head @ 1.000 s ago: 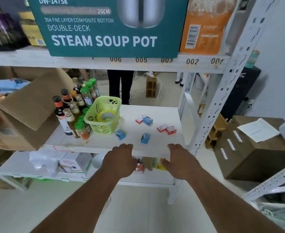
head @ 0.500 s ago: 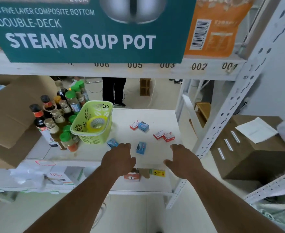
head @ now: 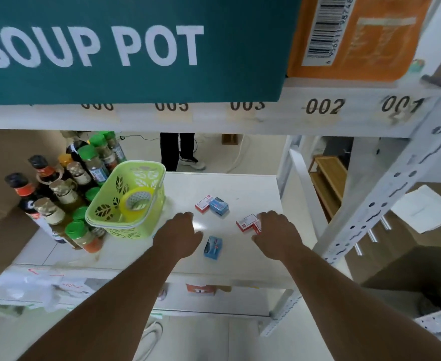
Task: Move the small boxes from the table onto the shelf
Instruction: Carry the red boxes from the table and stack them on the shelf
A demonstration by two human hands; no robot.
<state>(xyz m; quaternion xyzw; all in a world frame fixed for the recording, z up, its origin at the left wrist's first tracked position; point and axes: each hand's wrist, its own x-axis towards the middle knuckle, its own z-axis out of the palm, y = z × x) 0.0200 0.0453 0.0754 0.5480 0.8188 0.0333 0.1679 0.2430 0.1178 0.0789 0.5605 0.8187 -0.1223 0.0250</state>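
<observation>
Several small boxes lie on the white shelf board (head: 240, 188). A red-and-white box (head: 203, 203) and a blue box (head: 218, 205) sit together at the middle. A lone blue box (head: 213, 247) lies nearer to me, between my hands. My right hand (head: 276, 235) reaches over a pair of red-and-white boxes; thumb and fingers pinch the nearer one (head: 257, 227), and the other (head: 246, 221) lies just left of it. My left hand (head: 177, 235) is palm down on the board beside the green basket. Its fingers curve down and hide whatever is under it.
A green plastic basket (head: 110, 217) holding a tape roll (head: 136, 201) stands left of my hands, with sauce and spice bottles (head: 58, 199) beyond it. A teal soup pot carton (head: 136, 48) fills the shelf above. The white upright post (head: 385, 201) stands right. A person's legs (head: 177, 149) show behind.
Both hands moved forward from the shelf's front edge onto the board. The left hand now covers the blue box that lay by the basket; the right reached the red boxes. The view closed in.
</observation>
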